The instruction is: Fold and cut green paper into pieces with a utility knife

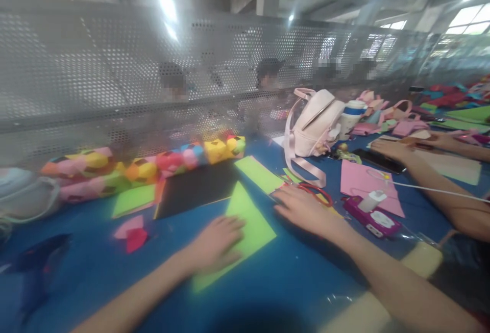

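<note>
My left hand [216,244] rests on a bright green triangular sheet [250,221] on the blue table [161,282], its fingers somewhat blurred but apart. To the right, my right hand [300,205] lies palm down with fingers spread, beside red-handled scissors [323,195] and the end of a green strip of paper [260,174]. Nothing shows gripped in it. Behind the triangle is a black sheet [195,187], with a smaller green sheet [133,199] at its left. Pink and red paper pieces [137,239] lie left of my left hand.
Colourful folded paper shapes [141,170] line the perforated metal partition [126,68]. A pale pink backpack [316,124] and a cup [351,119] stand behind my right hand. A purple power strip [371,215] and another person's arms are at right, a dark blue tool [38,266] at left.
</note>
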Tool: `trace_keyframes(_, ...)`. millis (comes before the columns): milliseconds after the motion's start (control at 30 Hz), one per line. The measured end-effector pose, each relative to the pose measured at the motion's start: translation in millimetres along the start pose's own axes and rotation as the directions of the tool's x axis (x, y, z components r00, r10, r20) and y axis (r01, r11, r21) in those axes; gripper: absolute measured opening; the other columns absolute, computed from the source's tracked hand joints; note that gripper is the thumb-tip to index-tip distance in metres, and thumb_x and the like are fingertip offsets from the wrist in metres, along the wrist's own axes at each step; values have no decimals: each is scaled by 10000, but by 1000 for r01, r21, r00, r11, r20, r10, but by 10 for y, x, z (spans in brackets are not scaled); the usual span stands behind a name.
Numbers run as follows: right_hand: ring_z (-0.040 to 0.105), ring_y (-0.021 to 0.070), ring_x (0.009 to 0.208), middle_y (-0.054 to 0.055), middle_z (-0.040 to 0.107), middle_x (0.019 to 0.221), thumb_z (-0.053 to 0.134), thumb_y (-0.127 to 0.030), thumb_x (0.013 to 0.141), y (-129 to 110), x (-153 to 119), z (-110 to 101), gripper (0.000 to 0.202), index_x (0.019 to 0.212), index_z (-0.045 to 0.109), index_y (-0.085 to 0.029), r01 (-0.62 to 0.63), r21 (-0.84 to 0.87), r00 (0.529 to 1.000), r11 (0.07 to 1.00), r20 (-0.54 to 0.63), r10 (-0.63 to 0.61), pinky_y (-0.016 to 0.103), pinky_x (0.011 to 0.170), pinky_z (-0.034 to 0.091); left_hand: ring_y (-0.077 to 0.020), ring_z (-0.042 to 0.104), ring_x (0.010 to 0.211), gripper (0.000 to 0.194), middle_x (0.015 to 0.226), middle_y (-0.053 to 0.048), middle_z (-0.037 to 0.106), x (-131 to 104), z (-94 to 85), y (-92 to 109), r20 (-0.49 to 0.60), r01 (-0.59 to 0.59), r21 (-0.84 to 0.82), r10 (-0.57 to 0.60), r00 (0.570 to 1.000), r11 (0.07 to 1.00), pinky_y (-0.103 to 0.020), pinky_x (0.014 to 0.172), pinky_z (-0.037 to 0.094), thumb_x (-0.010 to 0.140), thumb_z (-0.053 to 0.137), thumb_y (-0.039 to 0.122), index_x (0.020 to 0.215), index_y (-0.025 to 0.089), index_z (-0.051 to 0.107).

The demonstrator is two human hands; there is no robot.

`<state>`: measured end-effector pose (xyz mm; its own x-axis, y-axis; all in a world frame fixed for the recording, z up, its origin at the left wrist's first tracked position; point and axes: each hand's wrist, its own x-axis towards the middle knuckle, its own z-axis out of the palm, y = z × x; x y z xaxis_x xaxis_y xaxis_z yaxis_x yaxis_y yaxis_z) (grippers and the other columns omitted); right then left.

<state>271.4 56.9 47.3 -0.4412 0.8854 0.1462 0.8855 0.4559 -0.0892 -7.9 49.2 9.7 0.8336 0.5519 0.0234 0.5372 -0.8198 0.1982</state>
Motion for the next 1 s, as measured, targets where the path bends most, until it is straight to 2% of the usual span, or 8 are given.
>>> trace_keyframes(67,587,255,1102,139,654,1154,564,-212,911,-175,76,69,225,1099,638,-115,198,99,979,975,25,-201,411,959,464,-308,463,1332,326,1431,-138,521,5,4,3,-17,-15,5,15,1000,1000,-509,1090,357,941,491,423,1149,190,586)
trace_keyframes(133,546,255,1162,138,610,1254,617,-299,892,-334,138,138,311,1143,613,-116,359,210,923,909,63,-379,396,987,446,-301,504,1287,317,1380,-142,566,14,-4,13,-55,-34,-2,34,998,999,-499,1073,380,948,478,424,1116,186,601)
trace_keyframes(233,503,259,1225,159,548,1347,626,-428,883,-464,198,253,539,1300,519,-104,431,316,870,845,102,-482,390,1037,402,-272,565,1200,306,1259,-133,642,25,-19,27,-135,-71,-33,65,989,997,-451,1033,432,963,453,434,1036,188,620)
trace_keyframes(367,446,278,1296,179,489,1417,608,-502,884,-449,215,405,691,1414,417,-102,392,367,876,844,131,-464,403,1096,327,-270,601,1133,295,1201,-138,662,11,7,17,-234,-108,-38,96,968,993,-427,985,481,967,454,409,974,170,628)
trace_keyframes(500,392,284,1346,174,453,1454,588,-522,893,-395,189,489,712,1435,396,-101,376,385,888,843,112,-447,401,1130,272,-277,608,1131,266,1201,-148,662,-16,40,4,-255,-89,-26,80,964,996,-438,985,498,954,483,374,1030,162,624)
trace_keyframes(633,419,281,1320,182,488,1418,584,-535,891,-382,169,511,709,1413,421,-84,379,381,890,843,98,-445,398,1117,291,-290,627,1107,228,1212,-161,659,-44,45,6,-274,-57,36,65,960,998,-444,926,537,934,497,271,1088,142,606)
trace_keyframes(800,434,278,1306,182,514,1391,584,-526,893,-360,140,549,654,1372,475,-93,393,345,895,852,71,-441,399,1103,314,-291,658,1020,219,1230,-174,652,-78,73,-1,-312,-2,135,45,949,991,-442,848,567,904,537,250,1084,144,600)
trace_keyframes(1000,378,283,1364,219,476,1426,573,-577,881,-332,101,598,730,1391,465,-65,376,298,912,877,47,-407,410,1117,308,-264,655,1046,208,1253,-171,643,-114,143,-65,-361,-10,136,59,931,991,-398,864,562,896,538,198,1090,169,610)
